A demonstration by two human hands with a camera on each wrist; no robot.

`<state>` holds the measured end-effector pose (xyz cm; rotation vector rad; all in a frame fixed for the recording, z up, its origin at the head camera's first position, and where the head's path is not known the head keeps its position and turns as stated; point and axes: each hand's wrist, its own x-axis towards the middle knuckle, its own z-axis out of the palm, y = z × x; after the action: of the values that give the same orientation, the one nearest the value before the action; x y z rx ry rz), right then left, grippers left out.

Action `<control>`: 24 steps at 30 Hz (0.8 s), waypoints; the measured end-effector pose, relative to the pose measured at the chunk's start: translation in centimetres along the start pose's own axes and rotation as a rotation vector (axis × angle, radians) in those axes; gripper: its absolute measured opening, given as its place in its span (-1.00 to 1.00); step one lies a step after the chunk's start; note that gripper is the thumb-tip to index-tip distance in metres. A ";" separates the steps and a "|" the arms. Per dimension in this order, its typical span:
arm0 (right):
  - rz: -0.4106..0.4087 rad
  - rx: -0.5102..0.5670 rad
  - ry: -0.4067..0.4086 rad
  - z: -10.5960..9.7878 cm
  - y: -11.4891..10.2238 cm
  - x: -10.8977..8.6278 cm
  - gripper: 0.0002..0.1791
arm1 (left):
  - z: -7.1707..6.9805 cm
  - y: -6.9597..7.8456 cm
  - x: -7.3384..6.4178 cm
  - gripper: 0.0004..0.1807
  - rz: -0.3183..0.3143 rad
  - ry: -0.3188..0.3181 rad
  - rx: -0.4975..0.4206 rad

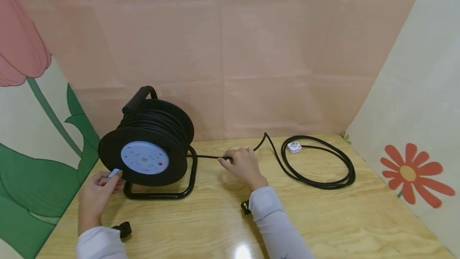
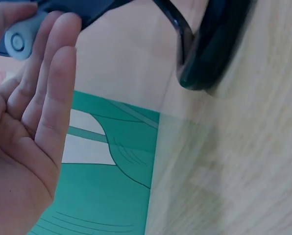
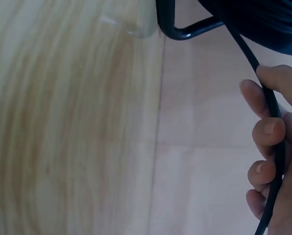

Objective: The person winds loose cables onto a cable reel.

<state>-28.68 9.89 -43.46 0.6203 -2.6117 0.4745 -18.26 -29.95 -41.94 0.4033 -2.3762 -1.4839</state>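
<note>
A black cable reel (image 1: 141, 175) with a pale blue socket face (image 1: 144, 157) stands at the left of the table on a tubular frame. My left hand (image 1: 98, 195) pinches the reel's light blue crank knob (image 1: 114, 173) at the drum's lower left edge; the left wrist view shows the knob (image 2: 19, 41) between thumb and fingers. To the right of the reel, my right hand (image 1: 245, 167) holds the black cable (image 1: 205, 156) where it runs out from the drum. In the right wrist view the fingers curl round the cable (image 3: 279, 161).
Beyond the right hand, loose cable (image 1: 274, 153) rises in a kink and joins several loops (image 1: 350, 175) lying on the wooden table (image 1: 201, 227). A white plug (image 1: 294, 147) sits inside the loops. A pinkish wall (image 1: 251, 51) stands behind the table.
</note>
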 end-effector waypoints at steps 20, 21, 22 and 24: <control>-0.038 0.032 -0.144 1.4 -1.0 0.1 -0.70 | 0.3 4.0 -0.2 -0.61 0.003 0.349 -0.673; -0.044 0.028 -0.157 1.6 -1.1 0.2 -0.71 | 0.4 4.2 -0.2 -0.61 0.021 0.350 -0.686; -0.053 0.026 -0.170 1.7 -1.3 0.4 -0.72 | 0.4 4.5 -0.2 -0.61 0.039 0.351 -0.693; -0.080 0.025 -0.189 1.9 -1.6 0.7 -0.73 | 0.4 4.9 -0.3 -0.60 0.074 0.350 -0.710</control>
<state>-29.12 7.53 -44.40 0.8110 -2.7482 0.4436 -18.54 -27.42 -37.67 0.3490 -1.4608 -1.9016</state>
